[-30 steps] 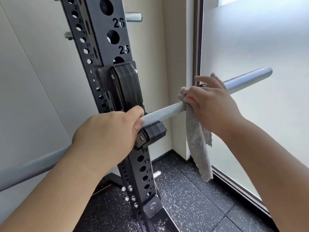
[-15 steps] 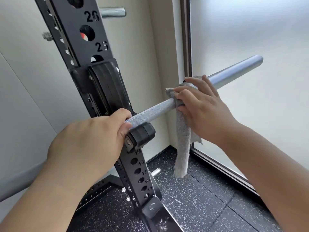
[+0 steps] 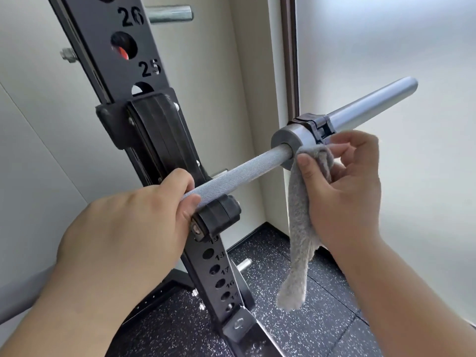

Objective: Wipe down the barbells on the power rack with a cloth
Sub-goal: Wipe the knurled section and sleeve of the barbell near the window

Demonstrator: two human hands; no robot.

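Two hands share the work. The left hand [image 3: 134, 228] curls round the knurled shaft of the barbell [image 3: 242, 171] at centre frame, right beside the black J-hook [image 3: 216, 220] on the power rack upright [image 3: 144, 73]. The right hand [image 3: 345, 191], right of centre, pinches a grey cloth [image 3: 298, 228] between thumb and bent fingers. The cloth's bunched top sits just under the thick shoulder [image 3: 286, 143] of the sleeve [image 3: 371, 104] — whether it actually touches the steel I cannot tell. Its long tail hangs free toward the speckled rubber floor [image 3: 283, 331]. A black clamp collar [image 3: 313, 124] sits just past the shoulder, and the bare sleeve runs on toward the upper right.

The step in hand looks like wiping the joint where shaft meets sleeve. To do it well, wrap the cloth fully round the bar rather than dabbing from below. Then squeeze and twist while drawing it along the knurl, so the fibres reach into the grooves. The left hand's hold should stop the bar rolling in the hook. Gather the loose tail so it cannot snag on the clamp collar, and work round that collar — grime likely collects at its edges.
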